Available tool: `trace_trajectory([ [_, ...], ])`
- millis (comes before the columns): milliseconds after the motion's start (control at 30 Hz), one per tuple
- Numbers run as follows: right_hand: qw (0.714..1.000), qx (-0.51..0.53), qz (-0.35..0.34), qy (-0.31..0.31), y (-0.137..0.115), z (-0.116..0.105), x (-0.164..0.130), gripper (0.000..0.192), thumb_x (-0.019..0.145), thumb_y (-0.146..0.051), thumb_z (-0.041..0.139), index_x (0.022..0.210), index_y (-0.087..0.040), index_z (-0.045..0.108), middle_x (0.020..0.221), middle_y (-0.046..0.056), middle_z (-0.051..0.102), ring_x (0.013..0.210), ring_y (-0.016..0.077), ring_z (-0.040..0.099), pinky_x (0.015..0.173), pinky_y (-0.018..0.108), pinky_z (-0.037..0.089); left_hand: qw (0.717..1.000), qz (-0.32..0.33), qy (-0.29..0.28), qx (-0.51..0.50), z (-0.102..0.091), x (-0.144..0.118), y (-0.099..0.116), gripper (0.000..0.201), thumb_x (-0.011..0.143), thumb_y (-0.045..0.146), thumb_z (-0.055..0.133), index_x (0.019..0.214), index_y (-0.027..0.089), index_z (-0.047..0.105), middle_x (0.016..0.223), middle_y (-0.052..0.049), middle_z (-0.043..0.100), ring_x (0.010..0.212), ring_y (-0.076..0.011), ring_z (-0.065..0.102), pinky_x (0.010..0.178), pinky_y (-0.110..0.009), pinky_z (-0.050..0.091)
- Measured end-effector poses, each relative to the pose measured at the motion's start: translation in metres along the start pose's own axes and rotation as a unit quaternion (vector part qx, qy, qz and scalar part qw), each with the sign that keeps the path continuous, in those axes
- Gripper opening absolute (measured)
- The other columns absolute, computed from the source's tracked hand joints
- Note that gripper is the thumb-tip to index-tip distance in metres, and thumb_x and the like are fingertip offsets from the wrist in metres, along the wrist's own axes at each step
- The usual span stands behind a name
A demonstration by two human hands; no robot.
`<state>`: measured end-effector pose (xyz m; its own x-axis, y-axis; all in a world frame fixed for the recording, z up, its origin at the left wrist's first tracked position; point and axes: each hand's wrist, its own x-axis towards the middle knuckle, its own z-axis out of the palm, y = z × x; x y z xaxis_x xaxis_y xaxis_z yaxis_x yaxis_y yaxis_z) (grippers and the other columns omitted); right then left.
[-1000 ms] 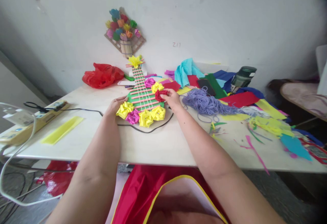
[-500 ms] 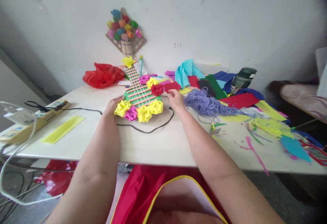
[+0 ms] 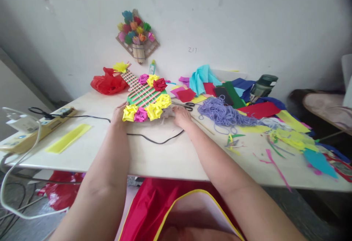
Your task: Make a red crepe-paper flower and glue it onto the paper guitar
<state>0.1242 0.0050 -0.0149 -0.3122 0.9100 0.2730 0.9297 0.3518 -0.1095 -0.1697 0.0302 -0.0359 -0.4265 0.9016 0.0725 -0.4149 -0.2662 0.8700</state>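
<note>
A craft guitar [image 3: 141, 93], with a green body, pink sticks, white strings and crumpled paper flowers, leans to the left above the table. My left hand [image 3: 118, 114] grips its lower left edge, the fingers partly behind it. My right hand [image 3: 182, 117] is low beside the guitar's right end, fingers curled at a whitish, blurred object [image 3: 165, 115] that I cannot make out. A black cord [image 3: 154, 141] runs below the guitar toward this hand. Just behind the right hand lie black-handled scissors [image 3: 189, 105], and a thin stick [image 3: 202, 125] extends from beside it.
Purple yarn [image 3: 224, 112], coloured paper [image 3: 258, 109] and a dark green bottle [image 3: 264, 87] crowd the right side. To the left are a power strip [image 3: 41, 129], a yellow paper strip [image 3: 68, 138] and red crumpled paper [image 3: 107, 82]. A flower decoration [image 3: 137, 37] hangs on the wall.
The guitar has swung its neck to the left and its right side has lifted. My right hand has left the guitar's edge and moved down and left, uncovering the scissors and stick.
</note>
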Motion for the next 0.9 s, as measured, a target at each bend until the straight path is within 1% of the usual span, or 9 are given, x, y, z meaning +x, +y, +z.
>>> trace_trajectory([
  [100, 1.0, -0.018, 0.0, 0.013, 0.009, -0.007, -0.001, 0.042, 0.083, -0.021, 0.056, 0.124, -0.015, 0.06, 0.117, 0.017, 0.065, 0.114, 0.0301, 0.059, 0.093, 0.038, 0.046, 1.0, -0.004, -0.003, 0.009, 0.0, 0.0, -0.001, 0.015, 0.077, 0.011, 0.063, 0.09, 0.012, 0.072, 0.075, -0.006, 0.072, 0.074, -0.0207, 0.072, 0.075, -0.031, 0.059],
  [200, 0.998, -0.037, 0.029, 0.047, 0.025, -0.018, -0.003, 0.039, 0.082, -0.022, 0.058, 0.121, -0.016, 0.063, 0.119, 0.017, 0.065, 0.115, 0.0292, 0.058, 0.095, 0.038, 0.044, 1.0, -0.012, 0.001, 0.026, 0.002, 0.0, -0.002, 0.017, 0.076, 0.012, 0.064, 0.09, 0.013, 0.073, 0.077, -0.006, 0.073, 0.074, -0.0213, 0.072, 0.071, -0.03, 0.06],
  [367, 0.98, 0.02, 0.183, 0.076, 0.049, -0.031, -0.005, 0.032, 0.086, -0.02, 0.052, 0.116, -0.017, 0.065, 0.109, 0.016, 0.07, 0.105, 0.0283, 0.065, 0.087, 0.038, 0.048, 0.998, -0.021, 0.008, 0.051, 0.006, -0.002, -0.002, 0.015, 0.076, 0.013, 0.066, 0.088, 0.014, 0.073, 0.077, -0.006, 0.073, 0.072, -0.0204, 0.072, 0.069, -0.029, 0.06],
  [500, 0.941, 0.152, 0.277, 0.121, 0.06, -0.032, 0.0, 0.027, 0.084, -0.031, 0.059, 0.105, -0.018, 0.07, 0.102, 0.016, 0.072, 0.099, 0.0316, 0.068, 0.084, 0.042, 0.051, 0.997, -0.025, -0.024, 0.073, 0.01, -0.009, 0.001, 0.02, 0.074, 0.013, 0.067, 0.092, 0.013, 0.073, 0.078, -0.008, 0.074, 0.079, -0.0233, 0.073, 0.073, -0.032, 0.061],
  [600, 0.886, 0.315, 0.298, 0.163, 0.062, -0.028, 0.008, 0.023, 0.075, -0.033, 0.068, 0.092, -0.018, 0.07, 0.085, 0.01, 0.072, 0.082, 0.026, 0.069, 0.072, 0.037, 0.055, 0.992, -0.041, -0.059, 0.1, 0.014, -0.015, 0.002, 0.023, 0.073, 0.014, 0.068, 0.095, 0.013, 0.073, 0.081, -0.009, 0.075, 0.08, -0.0245, 0.074, 0.073, -0.033, 0.06],
  [700, 0.778, 0.52, 0.315, 0.159, 0.057, -0.023, 0.014, 0.013, 0.073, -0.024, 0.067, 0.085, -0.018, 0.066, 0.054, -0.003, 0.06, 0.046, 0.013, 0.057, 0.048, 0.024, 0.048, 0.986, -0.064, -0.068, 0.141, 0.019, -0.018, 0.004, 0.026, 0.073, 0.015, 0.069, 0.099, 0.013, 0.074, 0.082, -0.009, 0.076, 0.08, -0.0249, 0.074, 0.072, -0.032, 0.06],
  [767, 0.718, 0.607, 0.306, 0.148, 0.052, -0.02, 0.015, 0.01, 0.073, -0.019, 0.066, 0.082, -0.018, 0.063, 0.047, -0.006, 0.056, 0.039, 0.0094, 0.051, 0.04, 0.019, 0.042, 0.98, -0.083, -0.075, 0.167, 0.024, -0.019, 0.006, 0.028, 0.073, 0.015, 0.07, 0.101, 0.012, 0.074, 0.082, -0.01, 0.076, 0.077, -0.0244, 0.074, 0.07, -0.032, 0.06],
  [833, 0.686, 0.647, 0.299, 0.145, 0.048, -0.017, 0.015, 0.012, 0.072, -0.017, 0.067, 0.083, -0.017, 0.061, 0.048, -0.005, 0.058, 0.039, 0.0095, 0.053, 0.038, 0.017, 0.041, 0.972, -0.108, -0.087, 0.19, 0.031, -0.019, 0.008, 0.028, 0.074, 0.015, 0.071, 0.101, 0.011, 0.074, 0.082, -0.011, 0.076, 0.076, -0.025, 0.074, 0.07, -0.032, 0.06],
  [900, 0.674, 0.66, 0.297, 0.148, 0.047, -0.013, 0.015, 0.016, 0.071, -0.017, 0.068, 0.086, -0.017, 0.062, 0.052, -0.004, 0.061, 0.044, 0.0113, 0.059, 0.039, 0.017, 0.043, 0.965, -0.123, -0.099, 0.21, 0.037, -0.018, 0.009, 0.027, 0.073, 0.016, 0.072, 0.1, 0.012, 0.075, 0.082, -0.011, 0.076, 0.075, -0.0261, 0.074, 0.068, -0.033, 0.06],
])
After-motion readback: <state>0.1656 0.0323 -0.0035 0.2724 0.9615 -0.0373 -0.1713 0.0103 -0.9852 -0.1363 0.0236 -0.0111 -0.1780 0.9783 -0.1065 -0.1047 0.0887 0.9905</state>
